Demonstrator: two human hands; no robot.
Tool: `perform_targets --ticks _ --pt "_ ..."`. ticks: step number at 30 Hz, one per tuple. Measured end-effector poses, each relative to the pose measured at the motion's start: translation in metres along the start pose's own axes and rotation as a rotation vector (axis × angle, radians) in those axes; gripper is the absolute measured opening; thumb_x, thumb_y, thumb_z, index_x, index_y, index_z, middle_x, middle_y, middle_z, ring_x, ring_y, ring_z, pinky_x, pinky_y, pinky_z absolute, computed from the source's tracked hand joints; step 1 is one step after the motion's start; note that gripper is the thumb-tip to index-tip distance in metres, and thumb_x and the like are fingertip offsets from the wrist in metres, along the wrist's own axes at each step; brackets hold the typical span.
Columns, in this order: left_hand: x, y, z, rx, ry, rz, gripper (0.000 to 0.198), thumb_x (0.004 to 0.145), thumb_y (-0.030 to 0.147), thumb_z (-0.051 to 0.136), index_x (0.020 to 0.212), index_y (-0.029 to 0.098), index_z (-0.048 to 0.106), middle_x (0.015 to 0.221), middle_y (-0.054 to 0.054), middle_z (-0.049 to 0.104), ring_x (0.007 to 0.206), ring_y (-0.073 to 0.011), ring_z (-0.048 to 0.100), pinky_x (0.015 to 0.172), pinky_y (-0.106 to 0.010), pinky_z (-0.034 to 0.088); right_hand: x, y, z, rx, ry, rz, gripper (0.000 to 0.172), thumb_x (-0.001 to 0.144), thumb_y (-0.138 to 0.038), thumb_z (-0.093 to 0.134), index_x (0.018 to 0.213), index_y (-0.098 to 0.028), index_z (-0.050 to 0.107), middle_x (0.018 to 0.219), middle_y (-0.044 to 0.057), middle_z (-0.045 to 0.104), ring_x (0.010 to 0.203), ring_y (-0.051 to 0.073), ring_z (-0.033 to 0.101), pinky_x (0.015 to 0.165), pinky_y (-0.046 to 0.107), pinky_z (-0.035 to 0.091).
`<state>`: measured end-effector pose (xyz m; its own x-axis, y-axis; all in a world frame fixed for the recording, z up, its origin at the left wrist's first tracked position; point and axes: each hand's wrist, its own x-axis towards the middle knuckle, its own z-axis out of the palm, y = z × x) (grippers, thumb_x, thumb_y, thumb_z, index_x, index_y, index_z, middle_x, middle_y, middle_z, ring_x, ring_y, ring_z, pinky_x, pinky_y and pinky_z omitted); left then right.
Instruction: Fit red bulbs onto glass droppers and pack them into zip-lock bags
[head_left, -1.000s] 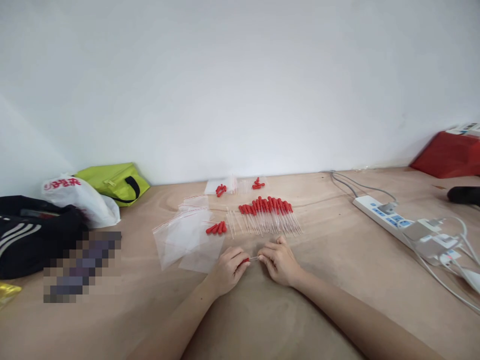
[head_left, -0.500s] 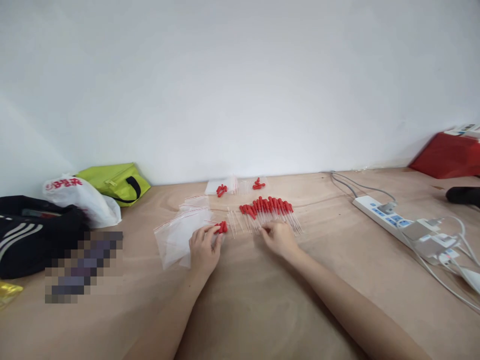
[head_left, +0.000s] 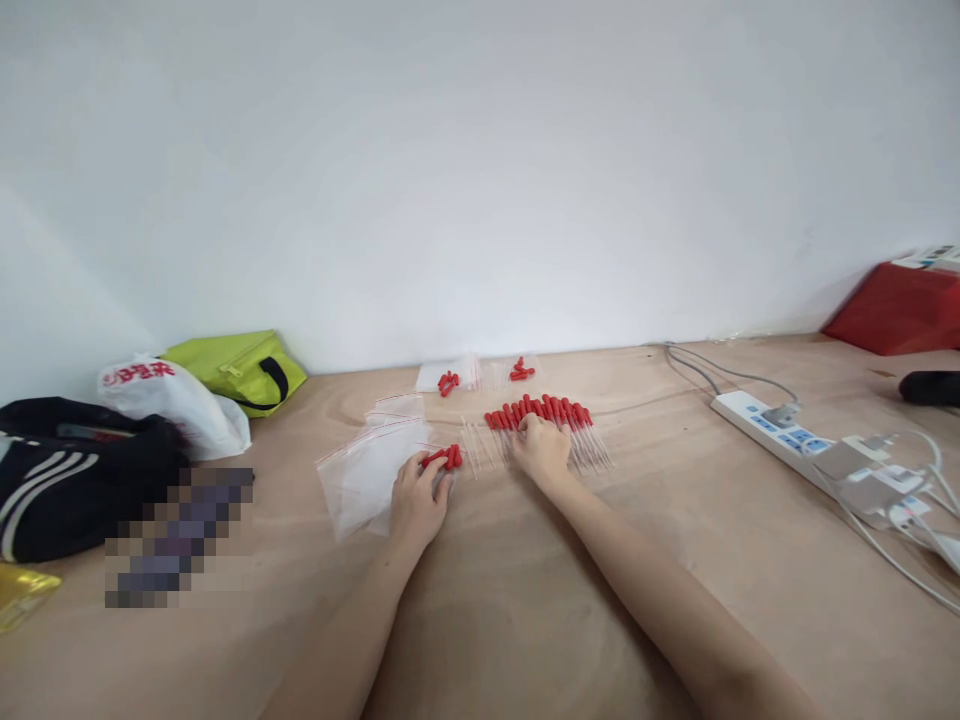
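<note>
My left hand rests on the clear zip bags, its fingertips pinched on a red rubber cap at the edge of a small pile of red caps. My right hand lies on the row of glass droppers with red caps, fingers bent down over the red ends. The knuckles hide its fingertips. A few bare glass tubes lie between the two hands.
Two more small bags holding red caps lie by the wall. At left are a black bag, a white plastic bag and a green pouch. A white power strip with cables and a red box are at right.
A second ago both hands held one dropper close to me, pulling it apart. My left hand then carried the red cap to the pile, and my right hand moved up onto the dropper row.
</note>
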<state>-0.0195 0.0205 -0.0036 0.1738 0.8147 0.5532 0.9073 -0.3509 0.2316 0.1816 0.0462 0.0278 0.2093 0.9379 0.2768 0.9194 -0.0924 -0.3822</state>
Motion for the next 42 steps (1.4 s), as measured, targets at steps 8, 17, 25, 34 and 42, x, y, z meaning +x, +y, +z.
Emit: perform_targets --ticks 8,17,25,34,42 --pt "0.013 0.011 -0.002 0.035 0.048 -0.072 0.01 0.073 0.026 0.059 0.077 0.018 0.063 0.094 -0.009 0.056 0.089 -0.0257 0.054 0.077 -0.04 0.044 -0.018 -0.032 0.006 -0.005 -0.09 -0.158 0.023 0.078 -0.031 0.047 0.079 -0.015 0.063 0.086 0.01 0.065 0.082 0.022 0.057 0.074 0.036 0.026" --pt "0.012 0.021 -0.008 -0.089 0.204 0.043 0.009 0.075 0.02 0.051 0.075 0.016 0.06 0.085 -0.008 0.059 0.084 -0.0227 0.055 0.078 -0.037 0.042 -0.022 -0.043 0.004 -0.164 -0.201 -0.143 0.028 0.081 -0.018 0.04 0.09 -0.007 0.064 0.088 0.02 0.064 0.084 0.025 0.056 0.073 0.037 0.028" --pt "0.0 0.041 -0.021 -0.226 0.008 0.3 0.006 0.07 0.016 0.05 0.071 0.017 0.055 0.079 -0.005 0.059 0.077 -0.0199 0.056 0.072 -0.034 0.044 -0.06 0.015 -0.031 -0.199 -0.277 -0.288 0.024 0.081 -0.023 0.044 0.078 -0.012 0.064 0.086 0.015 0.065 0.084 0.023 0.055 0.071 0.034 0.028" --pt "-0.005 0.053 -0.018 -0.297 -0.229 0.266 0.014 0.073 0.023 0.053 0.086 0.017 0.054 0.086 -0.006 0.054 0.08 -0.02 0.054 0.072 -0.034 0.047 -0.058 0.038 -0.026 0.091 -0.127 -0.317 0.016 0.076 -0.034 0.055 0.076 -0.019 0.058 0.081 0.005 0.062 0.081 0.019 0.052 0.069 0.029 0.029" --pt "-0.008 0.052 -0.011 -0.363 -0.21 0.204 0.011 0.082 0.021 0.047 0.075 0.017 0.054 0.078 -0.003 0.055 0.075 -0.0167 0.055 0.068 -0.03 0.047 -0.055 0.016 -0.007 -0.003 -0.156 -0.305 0.017 0.08 -0.031 0.051 0.075 -0.017 0.058 0.083 0.009 0.063 0.083 0.023 0.052 0.07 0.033 0.03"
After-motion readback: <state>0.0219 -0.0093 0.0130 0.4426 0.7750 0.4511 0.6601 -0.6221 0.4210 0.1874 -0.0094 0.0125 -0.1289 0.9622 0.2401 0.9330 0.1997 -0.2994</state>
